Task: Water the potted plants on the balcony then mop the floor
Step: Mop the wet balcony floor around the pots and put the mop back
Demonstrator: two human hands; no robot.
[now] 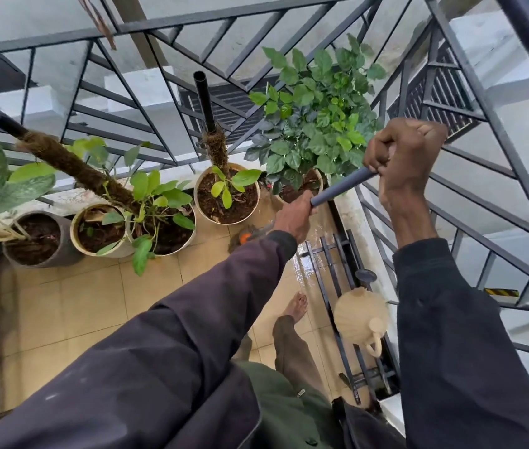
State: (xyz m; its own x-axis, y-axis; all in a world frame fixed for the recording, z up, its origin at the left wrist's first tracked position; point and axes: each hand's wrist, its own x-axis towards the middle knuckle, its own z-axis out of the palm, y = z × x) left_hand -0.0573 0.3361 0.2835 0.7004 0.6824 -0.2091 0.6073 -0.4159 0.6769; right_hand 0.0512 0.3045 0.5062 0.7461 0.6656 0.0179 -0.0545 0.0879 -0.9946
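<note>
**Item: balcony, mopping stage. Head view.**

1. Mop handle (341, 188): grey tube, slanting down from upper right to lower left, toward the corner by the pots. Held two-handed, presumably for leverage and steering.
2. Right hand (405, 157): grip clenched round the top end of the handle, knuckles up; likely the driving hand.
3. Left hand (292, 218): grip wrapped round the handle lower down, arm extended; likely guides the stroke.
4. Mop head (244, 237): mostly hidden behind the left sleeve. An orange fitting and dark strands show on the floor (95, 303), just beside the white pot (196, 193).
5. Wet patch (308, 267): glossy tiles along the right-hand wall, between the pots and the bare foot (297, 306).
6. Watering can (361, 319): beige, set down on a black metal rack (328, 254) against the wall, well apart from both hands. It appears parked out of the mop's path, which suggests the watering is done.
7. Potted plants: bushy plant (318, 118) in the corner and the white pot with its moss pole. Further pots are ranged leftward along the railing (192, 24). The soil looks dark, possibly moist.
8. Writing and brands: none legible. A small tag on the trousers is too small to read, and a yellow-and-black striped strip (501, 291) bears no words.
</note>
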